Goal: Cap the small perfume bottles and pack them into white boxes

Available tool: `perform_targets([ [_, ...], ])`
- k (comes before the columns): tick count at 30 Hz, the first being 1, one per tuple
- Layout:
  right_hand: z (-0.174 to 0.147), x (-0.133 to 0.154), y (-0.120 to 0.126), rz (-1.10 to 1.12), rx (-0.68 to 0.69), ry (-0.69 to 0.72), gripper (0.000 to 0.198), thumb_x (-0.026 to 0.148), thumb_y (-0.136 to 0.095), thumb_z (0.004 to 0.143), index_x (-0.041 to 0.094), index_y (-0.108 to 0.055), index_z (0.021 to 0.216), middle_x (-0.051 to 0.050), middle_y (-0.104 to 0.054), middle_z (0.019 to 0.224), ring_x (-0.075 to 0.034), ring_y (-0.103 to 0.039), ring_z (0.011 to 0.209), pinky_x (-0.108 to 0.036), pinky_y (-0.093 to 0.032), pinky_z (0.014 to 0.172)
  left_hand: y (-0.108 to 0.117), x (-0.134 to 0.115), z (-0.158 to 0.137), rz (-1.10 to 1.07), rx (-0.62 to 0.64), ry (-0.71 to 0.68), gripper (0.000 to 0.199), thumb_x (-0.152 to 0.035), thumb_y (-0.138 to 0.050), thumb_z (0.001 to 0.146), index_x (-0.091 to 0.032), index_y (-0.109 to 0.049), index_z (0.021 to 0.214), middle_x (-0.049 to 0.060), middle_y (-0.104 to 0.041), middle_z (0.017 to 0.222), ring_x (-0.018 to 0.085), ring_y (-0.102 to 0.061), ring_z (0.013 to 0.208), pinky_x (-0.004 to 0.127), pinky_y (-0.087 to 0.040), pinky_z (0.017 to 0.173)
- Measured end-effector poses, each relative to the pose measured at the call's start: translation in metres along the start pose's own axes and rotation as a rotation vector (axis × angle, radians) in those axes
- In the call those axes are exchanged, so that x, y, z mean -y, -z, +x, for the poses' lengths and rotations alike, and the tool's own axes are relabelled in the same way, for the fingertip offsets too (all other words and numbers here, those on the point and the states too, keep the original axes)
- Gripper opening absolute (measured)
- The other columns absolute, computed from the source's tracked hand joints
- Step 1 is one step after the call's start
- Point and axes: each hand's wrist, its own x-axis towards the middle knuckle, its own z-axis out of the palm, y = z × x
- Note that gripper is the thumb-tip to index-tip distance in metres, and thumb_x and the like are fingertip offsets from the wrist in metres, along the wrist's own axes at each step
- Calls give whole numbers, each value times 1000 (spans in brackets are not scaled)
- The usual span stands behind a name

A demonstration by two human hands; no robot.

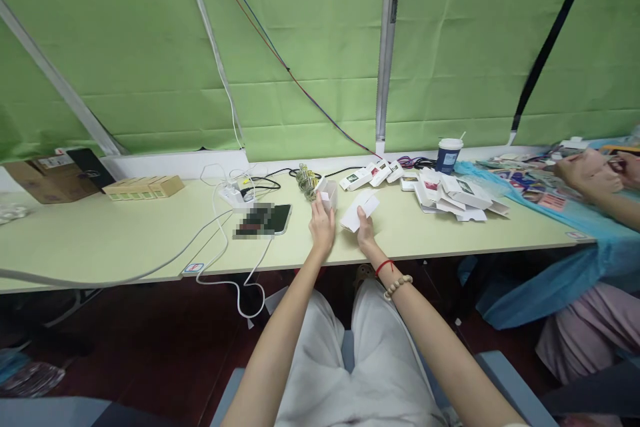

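Note:
My left hand (323, 223) is closed around the near side of a small whitish, partly see-through box (330, 192) standing on the table. In my right hand (366, 228) is a white folded carton (357, 208), pinched with the thumb on top and held just above the tabletop. A cluster of small glass vials with gold-coloured tops (307, 181) lies behind my left hand. Beyond my right hand, several small white cartons with picture labels (373, 173) lie in a row. Farther right is a loose pile of white cartons (453, 195), some flattened.
A phone (277, 219) and a white power strip (233, 195) with cables lie left. Farther left are a yellowish row of boxes (144, 187) and a cardboard box (45, 180). A paper cup (449, 155) stands behind the pile. Another person's hands (595, 170) work at right over blue plastic (560, 217).

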Motion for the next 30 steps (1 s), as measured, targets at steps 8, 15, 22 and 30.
perform_targets([
  [8,1,1,0,121,-27,39,54,57,-44,75,12,-57,103,-7,-65,89,-18,-61,82,-28,-47,70,-8,3,0,210,89,-184,38,-4,-42,79,-17,-50,113,14,-48,117,23,-53,104,27,-51,64],
  [15,5,-1,1,202,-140,119,63,58,-42,75,11,-49,117,-11,-61,105,-20,-59,96,-33,-48,81,-15,9,-1,59,166,-345,34,-11,-44,82,-15,-47,116,12,-57,108,23,-55,103,30,-52,70],
  [22,-1,2,4,2,-208,322,61,53,-49,73,8,-52,114,-15,-62,103,-23,-59,96,-37,-47,84,-10,3,0,71,234,-465,37,-9,-41,82,-15,-46,118,11,-59,100,22,-55,98,28,-50,63],
  [30,-1,2,5,-74,-245,328,56,52,-55,71,9,-55,107,-15,-64,99,-24,-61,94,-36,-50,79,-9,-1,-2,-30,211,-398,36,-11,-44,81,-18,-45,116,9,-58,109,19,-54,101,27,-49,68],
])
